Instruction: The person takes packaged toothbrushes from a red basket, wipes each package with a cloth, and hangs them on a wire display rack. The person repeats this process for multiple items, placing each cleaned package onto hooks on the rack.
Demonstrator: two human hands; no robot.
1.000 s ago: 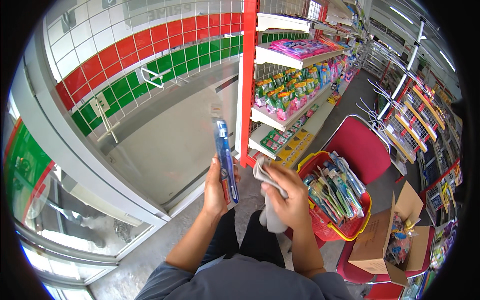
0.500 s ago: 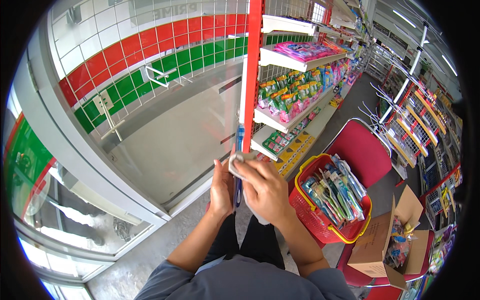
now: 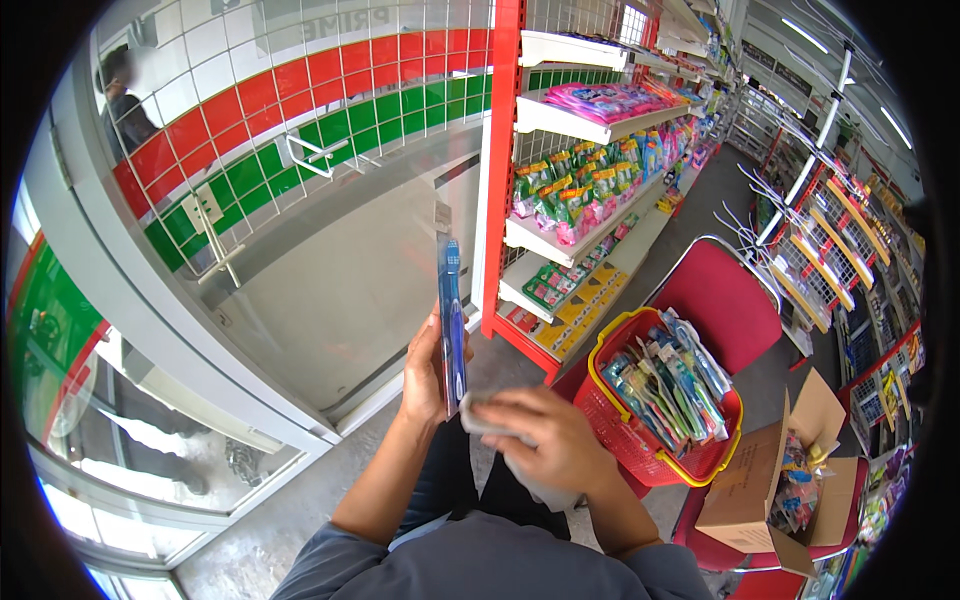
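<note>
Upright in front of me stands a packaged toothbrush (image 3: 452, 310) with a blue handle, in a narrow clear pack. My left hand (image 3: 424, 375) is closed around its lower part, from the left side. A greyish cloth (image 3: 482, 414) is gripped in my right hand (image 3: 552, 436), which is slightly blurred. The cloth is beside the pack's bottom end; whether they touch I cannot tell. On my right, a red basket (image 3: 622, 428) with a yellow rim holds many packaged toothbrushes (image 3: 668, 385).
The basket rests on a red chair (image 3: 722, 310). Nearer on the right is an open cardboard box (image 3: 740, 495) with small packs inside. Stocked shelves (image 3: 565, 232) rise ahead, beside a white wire grid (image 3: 330, 105) with hooks. A glass door (image 3: 190, 370) stands left; a person (image 3: 125, 100) shows behind the grid.
My right hand and the cloth have moved down, off the upper part of the pack. The toothbrush pack has shifted left and up with my left hand. A person has appeared at upper left.
</note>
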